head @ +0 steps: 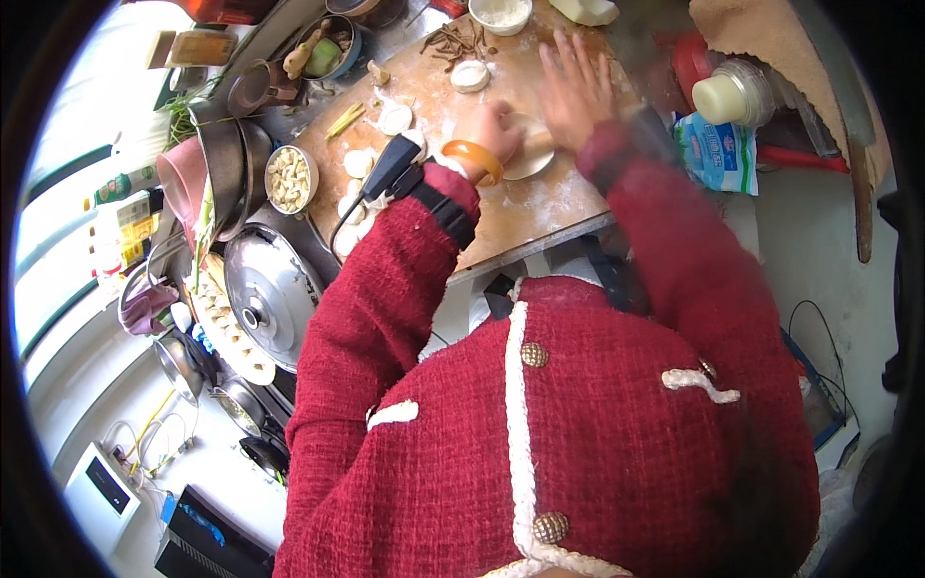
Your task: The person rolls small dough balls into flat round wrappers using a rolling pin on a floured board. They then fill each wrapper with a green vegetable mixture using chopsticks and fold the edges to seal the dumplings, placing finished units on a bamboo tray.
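On the floured wooden board point(571, 199) lies a flattened round of dough point(531, 165). My left hand point(493, 134), with an orange bangle at its wrist, has its fingers curled on the dough's left edge. My right hand point(578, 90) is spread flat with its fingers apart. Under its palm there seems to be a rolling pin point(538, 141), blurred and mostly covered. A thick white dough piece point(470, 75) sits farther back. Several small dough pieces point(358, 164) lie along the board's left side, partly hidden by my left forearm.
A bowl of pale chopped pieces point(289, 180) stands left of the board, by a metal lid point(271, 292). At the back are a bowl of flour point(500, 14) and dark brown strips point(455, 43). A blue-and-white packet point(715, 153) lies right.
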Demonstrator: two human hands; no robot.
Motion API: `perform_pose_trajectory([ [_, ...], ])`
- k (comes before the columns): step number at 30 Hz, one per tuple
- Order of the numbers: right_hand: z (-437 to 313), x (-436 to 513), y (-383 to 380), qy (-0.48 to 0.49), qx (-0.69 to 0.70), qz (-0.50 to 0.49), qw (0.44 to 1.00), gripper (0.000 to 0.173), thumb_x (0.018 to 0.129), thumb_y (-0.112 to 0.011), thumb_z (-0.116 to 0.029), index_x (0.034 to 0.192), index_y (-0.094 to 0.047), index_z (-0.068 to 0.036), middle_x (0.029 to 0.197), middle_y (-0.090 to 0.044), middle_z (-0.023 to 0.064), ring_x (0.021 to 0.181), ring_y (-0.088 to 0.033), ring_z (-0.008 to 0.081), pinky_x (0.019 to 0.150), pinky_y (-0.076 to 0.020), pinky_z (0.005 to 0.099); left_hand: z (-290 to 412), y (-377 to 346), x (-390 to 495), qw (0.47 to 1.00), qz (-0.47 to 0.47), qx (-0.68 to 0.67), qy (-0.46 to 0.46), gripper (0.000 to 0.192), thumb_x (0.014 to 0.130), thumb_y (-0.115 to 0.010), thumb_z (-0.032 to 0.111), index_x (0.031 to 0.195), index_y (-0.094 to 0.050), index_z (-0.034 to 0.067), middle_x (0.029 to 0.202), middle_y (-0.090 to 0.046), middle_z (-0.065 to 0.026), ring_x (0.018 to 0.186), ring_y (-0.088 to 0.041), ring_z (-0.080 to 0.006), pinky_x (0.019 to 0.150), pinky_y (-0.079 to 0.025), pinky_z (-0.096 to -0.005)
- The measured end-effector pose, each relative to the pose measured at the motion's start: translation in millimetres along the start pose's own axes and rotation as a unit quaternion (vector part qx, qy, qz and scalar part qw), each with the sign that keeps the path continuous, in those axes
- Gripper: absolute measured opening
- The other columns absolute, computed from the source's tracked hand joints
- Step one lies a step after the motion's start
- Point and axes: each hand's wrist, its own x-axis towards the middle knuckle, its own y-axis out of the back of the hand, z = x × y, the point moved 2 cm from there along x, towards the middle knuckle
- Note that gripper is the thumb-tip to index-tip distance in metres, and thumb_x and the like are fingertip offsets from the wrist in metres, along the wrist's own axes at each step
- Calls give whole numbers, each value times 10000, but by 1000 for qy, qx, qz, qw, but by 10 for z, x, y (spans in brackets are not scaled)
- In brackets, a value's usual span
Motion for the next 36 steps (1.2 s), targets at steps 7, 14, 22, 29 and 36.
perform_pose_trajectory([
  [7, -13, -781, 310, -35, -33, -128, 991, 520, 868, -528, -278, 1356, -472, -105, 1444, -401, 106, 1387, -283, 286, 1123, -178, 521, 130, -167, 139, 997, 21, -1, -70, 156, 779, -689, 189, 835, -704, 45, 773, -674, -178, 709, -659, -307, 676, -522, -375],
  [14, -1, -632, 222, -33, -8, -130, 991, 482, 863, -524, -264, 1307, -513, -78, 1445, -395, 111, 1389, -273, 293, 1118, -190, 518, -49, 40, -85, 989, -57, -70, 118, 342, 760, -727, 231, 988, -659, -16, 766, -686, -169, 678, -666, -215, 652, -524, -350],
  [22, 7, -168, 144, -3, -1, 0, 1000, 515, 880, -544, -298, 1343, -480, -80, 1463, -364, 141, 1389, -273, 303, 1117, -182, 535, 283, -111, 160, 990, -51, 74, -107, 210, 805, -659, 183, 933, -686, 18, 819, -682, -204, 721, -675, -313, 666, -520, -374],
  [29, -8, -999, 442, -41, -1, -128, 991, 512, 878, -511, -296, 1336, -485, -71, 1455, -388, 92, 1388, -276, 283, 1127, -163, 523, -104, -95, 12, 980, -12, -116, 162, 308, 781, -725, 202, 965, -670, -38, 833, -693, -175, 723, -666, -240, 675, -521, -344],
  [36, 33, 20, 10, 1, -9, 31, 999, 497, 907, -504, -323, 1331, -493, -62, 1476, -357, 120, 1403, -252, 291, 1127, -154, 525, 32, -19, 108, 998, -58, -2, 2, 324, 768, -712, 249, 988, -684, 14, 837, -693, -179, 765, -681, -251, 698, -529, -349],
])
